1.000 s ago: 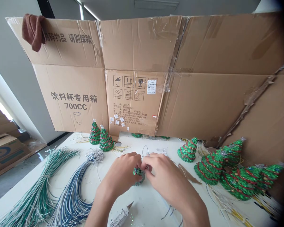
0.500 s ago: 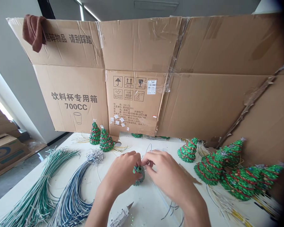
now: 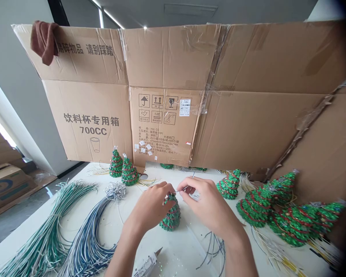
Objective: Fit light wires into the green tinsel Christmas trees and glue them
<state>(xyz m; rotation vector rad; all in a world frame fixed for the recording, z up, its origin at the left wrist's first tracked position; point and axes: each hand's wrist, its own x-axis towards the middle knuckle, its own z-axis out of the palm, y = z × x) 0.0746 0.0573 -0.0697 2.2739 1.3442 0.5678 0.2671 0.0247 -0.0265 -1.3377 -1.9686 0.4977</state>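
Note:
A small green tinsel tree stands upright on the white table between my hands. My left hand is at its upper left, fingers closed near the treetop; a thin wire runs from its fingertips to the other hand. My right hand pinches this thin wire just right of the treetop, and one end sticks up above the fingers. The tip of the tree is partly covered by my left fingers. Below the tree lies a utility knife with its blade out.
Bundles of green wires and blue wires lie at left. Two finished trees stand behind them. More trees crowd the right side. Loose wires lie by my right forearm. A cardboard sheet stands behind the table.
My hands have moved up slightly and the right one a little to the right. More of the tree now shows, and the wire is stretched between the fingertips.

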